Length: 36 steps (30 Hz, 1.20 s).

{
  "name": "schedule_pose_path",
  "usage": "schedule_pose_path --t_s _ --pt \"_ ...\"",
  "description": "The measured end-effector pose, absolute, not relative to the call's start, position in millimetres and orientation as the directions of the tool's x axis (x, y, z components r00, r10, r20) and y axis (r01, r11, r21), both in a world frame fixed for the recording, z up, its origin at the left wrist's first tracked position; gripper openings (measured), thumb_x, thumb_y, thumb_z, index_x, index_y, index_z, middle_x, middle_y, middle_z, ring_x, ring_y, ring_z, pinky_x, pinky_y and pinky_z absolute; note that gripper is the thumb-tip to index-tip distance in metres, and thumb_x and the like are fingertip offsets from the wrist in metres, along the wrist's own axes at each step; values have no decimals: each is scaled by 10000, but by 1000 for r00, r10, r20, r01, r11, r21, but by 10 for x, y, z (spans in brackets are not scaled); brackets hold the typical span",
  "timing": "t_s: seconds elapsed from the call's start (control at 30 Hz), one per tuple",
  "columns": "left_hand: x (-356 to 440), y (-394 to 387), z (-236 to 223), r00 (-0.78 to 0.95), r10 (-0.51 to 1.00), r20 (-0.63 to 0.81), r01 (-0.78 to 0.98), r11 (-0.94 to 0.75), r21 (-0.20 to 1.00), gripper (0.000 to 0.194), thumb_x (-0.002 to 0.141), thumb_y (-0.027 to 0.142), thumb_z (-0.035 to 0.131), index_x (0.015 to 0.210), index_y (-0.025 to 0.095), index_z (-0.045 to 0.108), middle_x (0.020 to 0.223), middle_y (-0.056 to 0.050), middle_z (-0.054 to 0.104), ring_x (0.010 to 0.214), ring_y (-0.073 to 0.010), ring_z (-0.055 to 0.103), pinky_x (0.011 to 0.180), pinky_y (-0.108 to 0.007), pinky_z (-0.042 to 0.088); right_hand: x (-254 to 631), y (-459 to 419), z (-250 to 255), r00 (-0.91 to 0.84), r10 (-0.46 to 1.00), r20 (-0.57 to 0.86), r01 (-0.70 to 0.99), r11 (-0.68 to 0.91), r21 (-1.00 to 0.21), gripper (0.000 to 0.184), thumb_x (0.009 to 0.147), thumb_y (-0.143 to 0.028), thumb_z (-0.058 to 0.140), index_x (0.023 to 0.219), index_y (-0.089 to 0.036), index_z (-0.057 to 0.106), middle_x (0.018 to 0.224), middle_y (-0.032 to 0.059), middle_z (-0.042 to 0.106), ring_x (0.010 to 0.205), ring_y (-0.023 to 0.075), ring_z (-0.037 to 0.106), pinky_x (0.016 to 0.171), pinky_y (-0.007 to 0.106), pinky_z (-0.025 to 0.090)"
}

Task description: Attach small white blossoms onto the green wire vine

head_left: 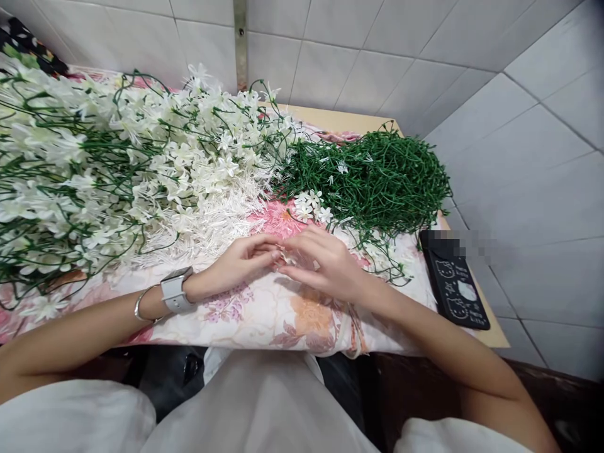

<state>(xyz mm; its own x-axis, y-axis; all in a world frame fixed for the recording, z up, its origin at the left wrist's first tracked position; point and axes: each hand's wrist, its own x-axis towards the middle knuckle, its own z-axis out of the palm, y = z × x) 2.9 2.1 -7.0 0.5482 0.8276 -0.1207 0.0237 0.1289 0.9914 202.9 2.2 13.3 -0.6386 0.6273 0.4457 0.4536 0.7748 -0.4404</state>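
Note:
My left hand (243, 258) and my right hand (323, 261) meet fingertip to fingertip over a floral cloth (264, 314). Between them they pinch a small white artificial flower piece (285, 257), mostly hidden by the fingers. My left wrist wears a white watch (175, 290) and a thin bangle. Just beyond my hands lie loose white flower heads (311, 206). A big heap of white flowers on green stems (117, 163) fills the left side. A tangled pile of bare green stems (372, 176) sits at the right.
A black phone in a cat-print case (455, 283) lies at the table's right edge. White tiled walls close off the back and the right. The wooden tabletop (337, 119) shows at the far corner. My white-clothed lap is below.

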Motion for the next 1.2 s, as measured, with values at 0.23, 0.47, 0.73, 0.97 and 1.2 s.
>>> schedule_pose_path --t_s 0.23,0.47,0.73,0.97,1.2 --pt "12 23 -56 477 870 -125 87 95 992 258 860 275 571 1081 144 589 1022 -91 653 933 -184 622 840 -327 501 2301 210 343 -452 844 289 635 532 -560 93 852 -225 557 868 -184 640 878 37 686 834 173 611 742 294 459" --pt "2 -22 -118 732 653 194 448 -676 585 376 908 292 484 1280 244 515 1422 -91 408 1339 -283 271 1086 -498 254 2811 173 601 -358 923 140 873 384 -299 156 869 -274 499 852 -216 643 864 33 680 824 193 616 717 308 447" --pt "41 -21 -184 775 621 114 524 -734 433 379 935 351 412 1275 220 519 1358 -97 486 1308 -291 317 1067 -514 222 3003 4 486 -401 916 -19 901 391 -188 207 881 -269 464 870 -169 644 837 67 657 817 211 595 720 313 437" --pt "14 -46 -139 683 691 236 468 -663 585 343 945 250 384 1258 170 499 1287 -130 505 1224 -230 440 1013 -397 373 2800 284 516 -398 913 -84 917 399 -13 169 837 -158 483 803 -178 648 798 62 649 799 210 582 637 295 392" --pt "-12 -37 -111 513 814 273 405 -510 759 209 914 230 482 1100 184 565 1064 -68 618 985 -155 588 861 -281 491 2834 404 324 -335 924 -186 924 361 128 146 797 -196 537 885 -169 649 822 86 644 788 230 578 534 287 326"
